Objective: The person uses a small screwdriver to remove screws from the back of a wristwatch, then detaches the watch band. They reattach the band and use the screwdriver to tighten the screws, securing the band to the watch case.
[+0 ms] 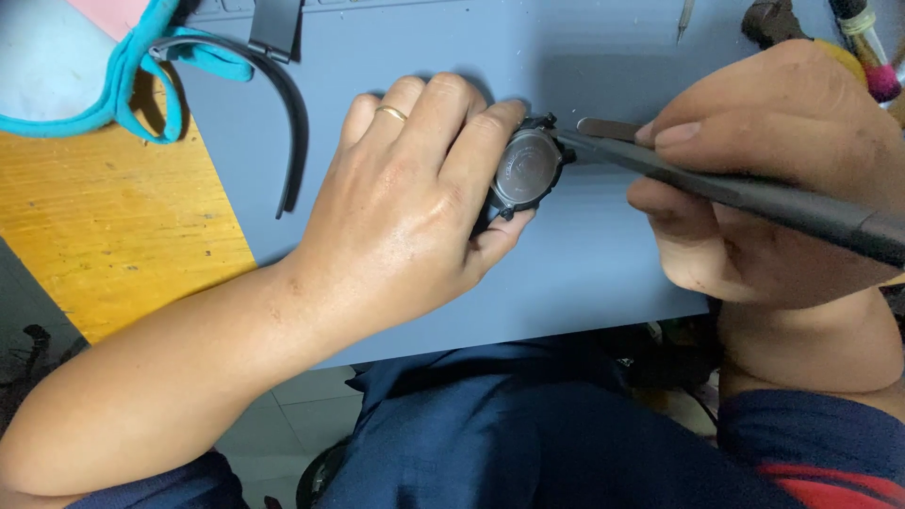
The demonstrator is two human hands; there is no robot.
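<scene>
- Watch case (pixel 528 170), black and round, back side up, sits on the blue mat (pixel 584 264), pinched between thumb and fingers of the left hand (pixel 415 198)
- Right hand (pixel 764 170) grips a dark tool (pixel 754 193), its tip touching the case edge
- Loose black strap (pixel 294 123) lies beside a turquoise cloth (pixel 141 66)

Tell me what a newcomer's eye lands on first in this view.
At the centre, the left hand pins a round black watch case, back up, against the blue-grey work mat. From the right, the right hand holds a long dark tool with its tip at the case's edge. At upper left, a detached black strap curves over the mat beside a turquoise-edged cloth on the yellow wooden tabletop.
</scene>
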